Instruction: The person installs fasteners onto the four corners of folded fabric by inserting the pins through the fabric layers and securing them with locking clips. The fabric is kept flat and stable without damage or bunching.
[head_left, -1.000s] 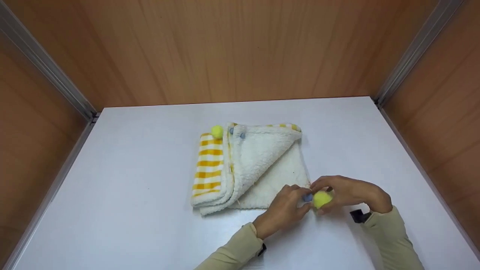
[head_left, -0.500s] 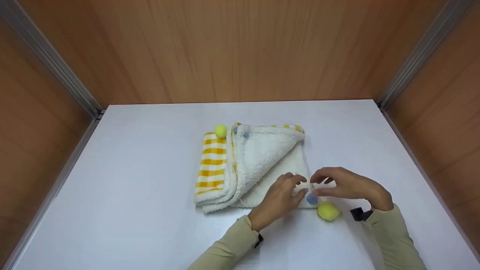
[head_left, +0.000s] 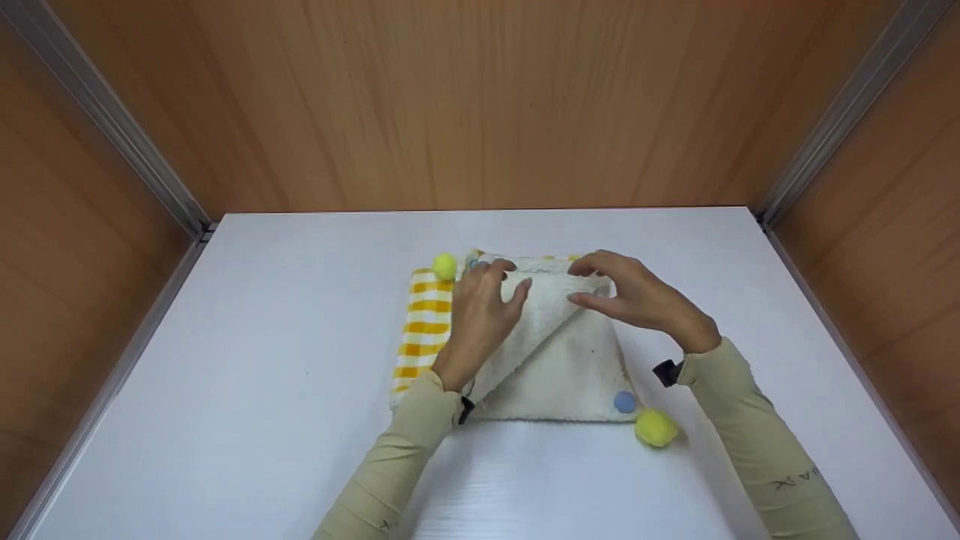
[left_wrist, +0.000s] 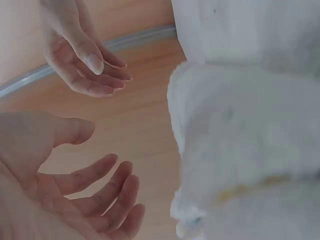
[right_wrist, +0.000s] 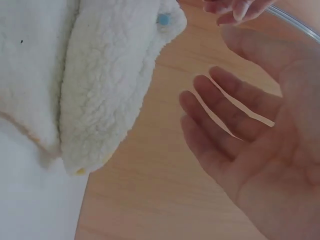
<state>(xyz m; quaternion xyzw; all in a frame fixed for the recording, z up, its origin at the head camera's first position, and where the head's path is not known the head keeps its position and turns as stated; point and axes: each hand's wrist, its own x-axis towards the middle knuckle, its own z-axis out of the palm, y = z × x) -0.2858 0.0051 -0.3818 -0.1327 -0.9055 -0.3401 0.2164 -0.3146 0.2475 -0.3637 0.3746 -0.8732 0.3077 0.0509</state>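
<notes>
A folded blanket lies mid-table, white fleece on one face and yellow-and-white checks on the other. One fleece flap is folded diagonally across it. Over the flap's left part in the head view is my left hand, thumb and fingers spread and holding nothing. My right hand hovers over the flap's right corner, its fingers relaxed and apart from the fleece in the right wrist view. Yellow pom-poms sit at the blanket's back left and front right corner. A round blue dot shows near the front one.
The white table is enclosed by a wood-grain back panel and side panels, with grey metal strips at the corners. Table surface extends on both sides of the blanket.
Both hands have let go of the front right corner, leaving its pom-pom on the table, and moved up and left over the folded flap.
</notes>
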